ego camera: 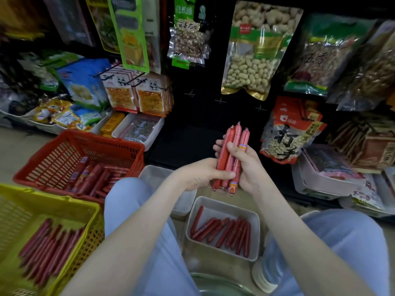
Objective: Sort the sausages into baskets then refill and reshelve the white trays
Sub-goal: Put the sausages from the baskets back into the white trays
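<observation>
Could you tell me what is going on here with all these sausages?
A person crouched by the snack shelves is sorting sausages. The left hand and right hand together grip a bundle of sausages, held upright above a white tray that has a row of thin sausages in it. To the person's left, the red basket and the yellow basket each already hold sausages. A second white tray looks empty.

Red sausages (pixel 232 154), red basket (pixel 81 154) (slatted), yellow basket (pixel 70 210), white tray (pixel 255 238).
</observation>
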A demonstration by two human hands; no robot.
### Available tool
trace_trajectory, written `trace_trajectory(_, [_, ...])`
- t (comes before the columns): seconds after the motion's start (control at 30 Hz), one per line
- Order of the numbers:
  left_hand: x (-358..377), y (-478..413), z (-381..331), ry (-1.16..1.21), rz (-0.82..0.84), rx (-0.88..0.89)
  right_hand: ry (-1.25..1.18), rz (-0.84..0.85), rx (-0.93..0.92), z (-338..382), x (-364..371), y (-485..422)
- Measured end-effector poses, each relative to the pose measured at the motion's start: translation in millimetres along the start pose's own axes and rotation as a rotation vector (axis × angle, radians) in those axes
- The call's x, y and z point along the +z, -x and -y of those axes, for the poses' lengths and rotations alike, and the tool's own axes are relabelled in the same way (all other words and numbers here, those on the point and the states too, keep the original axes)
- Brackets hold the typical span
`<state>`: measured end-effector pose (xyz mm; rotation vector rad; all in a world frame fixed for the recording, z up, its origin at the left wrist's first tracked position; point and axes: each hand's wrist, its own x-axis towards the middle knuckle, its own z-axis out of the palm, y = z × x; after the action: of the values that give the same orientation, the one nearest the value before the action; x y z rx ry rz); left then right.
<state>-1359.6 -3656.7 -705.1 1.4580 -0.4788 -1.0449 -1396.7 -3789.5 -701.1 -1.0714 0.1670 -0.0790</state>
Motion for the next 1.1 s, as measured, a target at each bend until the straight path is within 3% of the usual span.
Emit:
trace_trajectory(0.1, [-1.1,3.1,-0.4,-0.065,-0.086,0.044,0.061,0.059,-0.004,-1.1,6.3,-3.6])
trace_trajectory(0.27, [-30.8,24.8,-3.3,-0.088,-0.176,0.063,0.177,0.207,0.143,-9.9,35.0,-19.8])
trace_trajectory(0.43, [-86.8,66.8,7.8,0.030,-0.377,0.036,0.061,0.236,0.126,-38.2,98.6,-54.3])
trace_trajectory(0.53, [-130.1,112.2,32.7,0.051,-0.713,0.040,0.164,0.287,0.124,-67.1,141.2,-79.2])
trace_trajectory(0.63, [-174.0,171.8,80.9,0.042,-1.147,0.107,0.525,0.389,0.084,-115.6,188.4,-101.0])
trace_trajectory(0.73, [-203.5,237.0,151.1,-0.282,-1.476,-0.150,0.972,0.700,-0.143,-182.9,240.5,-112.9])
trace_trajectory(0.83, [-214.2,294.5,237.0,-0.486,-1.637,-0.456,1.308,1.115,-0.365,-263.5,287.9,-111.8])
trace_trajectory(0.97, [-209.2,337.5,332.1,-0.632,-1.658,-0.814,1.674,1.582,-0.586,-376.5,326.3,-92.2])
trace_trajectory(1.1, [-216.9,345.9,394.5,-0.751,-1.520,-0.995,1.675,1.862,-0.906,-468.4,322.4,-79.6])
